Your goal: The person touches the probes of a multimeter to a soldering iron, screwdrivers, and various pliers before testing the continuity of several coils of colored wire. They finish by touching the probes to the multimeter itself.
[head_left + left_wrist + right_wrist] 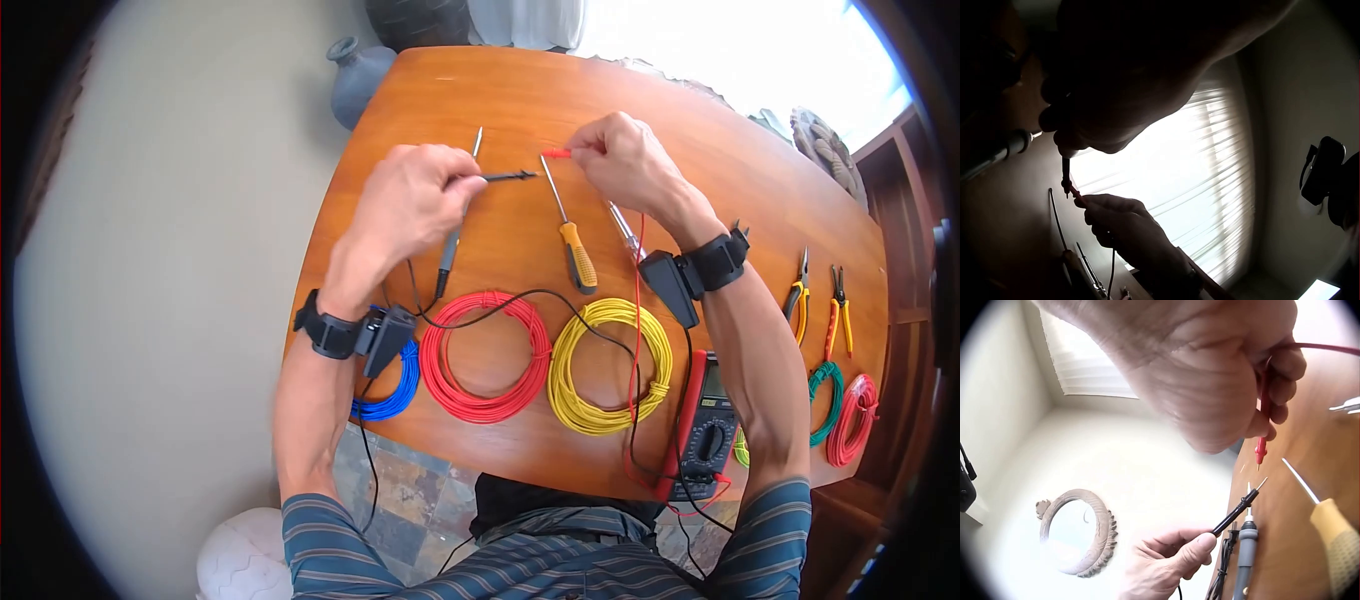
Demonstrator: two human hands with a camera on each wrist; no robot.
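Note:
My left hand (412, 195) pinches a black test probe (512, 176), its tip pointing right. In my right hand (625, 160) is a red test probe (558, 154), gripped with its tip toward the black one. The right wrist view shows the two metal tips close together, a small gap between them. Leads run from the probes to a red and dark grey multimeter (708, 440) at the near edge of the table. Below the probes lie a yellow-handled screwdriver (576, 255) and a grey soldering iron (450, 255).
Coils of blue (396, 390), red (432, 400) and yellow wire (572, 395) lie along the near side of the wooden table (480, 90). Pliers (796, 300), a wire stripper (836, 315), a green coil (822, 415) and another red coil (850, 435) are at the right.

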